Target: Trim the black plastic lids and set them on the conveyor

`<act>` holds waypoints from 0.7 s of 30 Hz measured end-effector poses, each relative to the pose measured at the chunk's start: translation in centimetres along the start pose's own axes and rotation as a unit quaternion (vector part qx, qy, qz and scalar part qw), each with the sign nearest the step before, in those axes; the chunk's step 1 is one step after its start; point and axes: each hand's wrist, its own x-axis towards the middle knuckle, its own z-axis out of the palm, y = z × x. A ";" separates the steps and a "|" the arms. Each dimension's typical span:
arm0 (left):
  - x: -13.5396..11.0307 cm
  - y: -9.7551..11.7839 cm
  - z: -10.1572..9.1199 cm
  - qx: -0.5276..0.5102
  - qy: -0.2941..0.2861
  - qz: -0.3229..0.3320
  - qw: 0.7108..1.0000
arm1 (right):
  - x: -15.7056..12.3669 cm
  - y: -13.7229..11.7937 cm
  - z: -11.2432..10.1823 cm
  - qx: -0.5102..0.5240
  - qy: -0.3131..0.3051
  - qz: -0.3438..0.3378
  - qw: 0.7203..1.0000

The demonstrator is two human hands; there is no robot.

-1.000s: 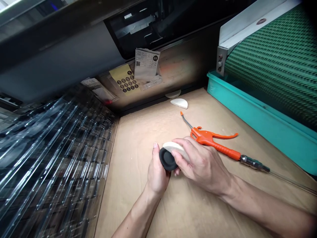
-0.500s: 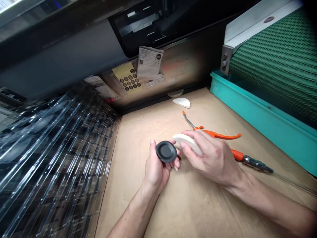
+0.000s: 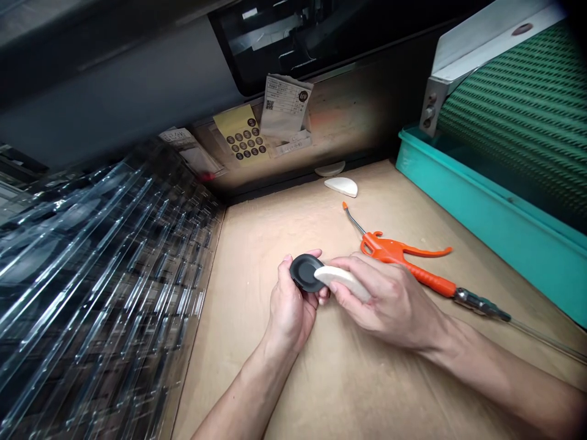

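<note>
On the tan cardboard bench top (image 3: 238, 373), the left hand (image 3: 291, 311) curls around one round black disc (image 3: 302, 273), while the right hand (image 3: 389, 302) grips one white half-moon pad (image 3: 342, 282) against it (one orange air blow gun (image 3: 398, 260) lies just beside).

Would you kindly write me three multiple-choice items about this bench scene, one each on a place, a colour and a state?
1. Where does the orange air blow gun lie?
A) In the teal tray
B) On the cardboard bench top
C) In the left hand

2. What colour is the round disc in the left hand?
A) White
B) Orange
C) Black

3. What is the right hand doing?
A) Holding a white half-round piece
B) Gripping the blow gun
C) Lying empty

Answers:
1. B, it lies on the cardboard beyond the right hand.
2. C, its visible face is black.
3. A, the fingers close around the piece.
</note>
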 end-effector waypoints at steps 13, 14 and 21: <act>-0.2 -0.2 0.2 0.033 0.020 0.013 0.999 | -0.1 0.2 0.0 0.059 -0.031 0.002 0.998; -0.2 -0.2 0.2 0.037 0.010 0.014 0.999 | -0.1 0.3 -0.1 0.043 -0.018 0.012 0.999; 0.4 1.5 -0.6 0.047 0.028 0.086 0.995 | -0.2 0.7 -0.6 -0.061 0.042 0.120 0.990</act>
